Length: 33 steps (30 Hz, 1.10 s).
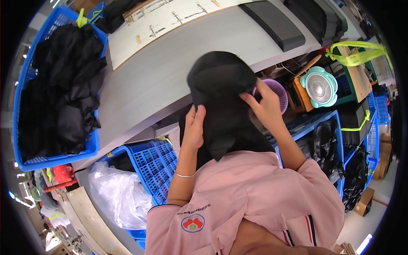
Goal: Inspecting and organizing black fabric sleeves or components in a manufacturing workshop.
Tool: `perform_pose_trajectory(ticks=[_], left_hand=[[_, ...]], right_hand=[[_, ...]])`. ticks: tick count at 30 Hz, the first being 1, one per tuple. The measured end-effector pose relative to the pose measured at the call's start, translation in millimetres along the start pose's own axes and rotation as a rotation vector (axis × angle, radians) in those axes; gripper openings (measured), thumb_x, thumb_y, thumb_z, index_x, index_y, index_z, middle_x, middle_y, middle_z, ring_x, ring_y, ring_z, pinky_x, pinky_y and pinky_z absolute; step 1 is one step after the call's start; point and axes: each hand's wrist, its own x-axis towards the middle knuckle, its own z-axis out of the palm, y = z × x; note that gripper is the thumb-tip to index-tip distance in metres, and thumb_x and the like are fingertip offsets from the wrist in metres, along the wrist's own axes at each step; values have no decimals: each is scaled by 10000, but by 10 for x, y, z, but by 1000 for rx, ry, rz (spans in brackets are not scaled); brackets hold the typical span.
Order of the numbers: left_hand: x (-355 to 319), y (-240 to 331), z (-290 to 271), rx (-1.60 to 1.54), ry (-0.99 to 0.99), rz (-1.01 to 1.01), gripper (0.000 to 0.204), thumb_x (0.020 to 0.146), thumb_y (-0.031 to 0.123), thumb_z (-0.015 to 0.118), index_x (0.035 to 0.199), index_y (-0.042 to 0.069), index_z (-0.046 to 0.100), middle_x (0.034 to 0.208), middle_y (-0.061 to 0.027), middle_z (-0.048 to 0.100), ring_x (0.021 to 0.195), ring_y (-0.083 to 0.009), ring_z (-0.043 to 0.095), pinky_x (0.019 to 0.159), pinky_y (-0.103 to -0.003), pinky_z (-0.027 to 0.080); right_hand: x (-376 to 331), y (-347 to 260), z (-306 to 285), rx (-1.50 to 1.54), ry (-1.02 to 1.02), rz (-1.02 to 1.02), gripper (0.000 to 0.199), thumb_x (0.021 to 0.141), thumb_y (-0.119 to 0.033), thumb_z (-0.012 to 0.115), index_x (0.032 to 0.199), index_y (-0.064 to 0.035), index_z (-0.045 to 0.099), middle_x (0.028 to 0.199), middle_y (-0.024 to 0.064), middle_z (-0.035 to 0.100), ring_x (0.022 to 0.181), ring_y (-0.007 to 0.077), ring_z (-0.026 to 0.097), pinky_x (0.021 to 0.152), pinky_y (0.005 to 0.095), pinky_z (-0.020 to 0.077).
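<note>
A black fabric piece [221,78] with a rounded, slightly blurred far end is held up before me over the near edge of the grey table. My left hand [196,127] closes on its left side, thumb in front and the other fingers partly hidden behind. On the right, my right hand [265,103] grips the opposite side near the rounded end, with the thumb lying on the front. Below the hands, the black material hangs down to my lap, where I cannot tell it apart from other black cloth.
At left on the grey table [140,91] is a blue basket [19,123] heaped with black pieces. Flat black stacks [272,23] and a marked white board [170,21] lie at the back. Right of me are a purple basket [276,91], a turquoise fan [319,86] and blue crates [340,144].
</note>
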Motion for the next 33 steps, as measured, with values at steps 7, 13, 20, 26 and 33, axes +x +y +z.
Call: perform_pose_trajectory(ticks=[7, 13, 20, 26, 33], left_hand=[[-99, -33, -77, -171, -96, -85, 394, 974, 251, 642, 1275, -2, 607, 1206, -84, 675, 1055, -193, 662, 930, -339, 534], [43, -101, -263, -172, -26, -85, 452, 894, 146, 692, 1297, -24, 577, 1285, -138, 634, 1177, -255, 609, 1048, -409, 466], [4, -64, -341, -288, 6, -216, 575, 920, 217, 666, 1397, -46, 480, 1435, -176, 516, 1303, -330, 509, 1143, -473, 385], [-1, -6, 29, -126, -15, -239, 596, 921, 295, 686, 1378, -38, 501, 1396, -176, 543, 1266, -322, 536, 1111, -442, 421], [50, -296, 364, 227, -328, -156, 494, 994, 312, 598, 1364, -6, 518, 1350, -164, 574, 1221, -252, 572, 1015, -406, 485]], right_hand=[[-130, 182, 85, 1173, -424, 599, 369, 910, -155, 710, 1246, -22, 634, 1289, 73, 626, 1102, 183, 615, 964, 335, 495], [-147, 312, 112, 1052, -452, 602, 344, 895, -76, 633, 1229, 4, 635, 1130, 41, 649, 1045, 173, 608, 944, 303, 482], [-216, 121, 58, 747, -382, 503, 280, 952, -138, 578, 1183, 5, 647, 952, 5, 679, 878, 122, 599, 815, 285, 477], [-372, 231, 53, 843, -237, 166, 284, 923, -42, 565, 1190, 35, 626, 1053, 76, 708, 982, 107, 604, 889, 289, 476], [-678, 843, -415, 739, 189, 580, 275, 900, 10, 600, 1170, -9, 650, 1041, 8, 686, 957, 95, 597, 874, 286, 509]])
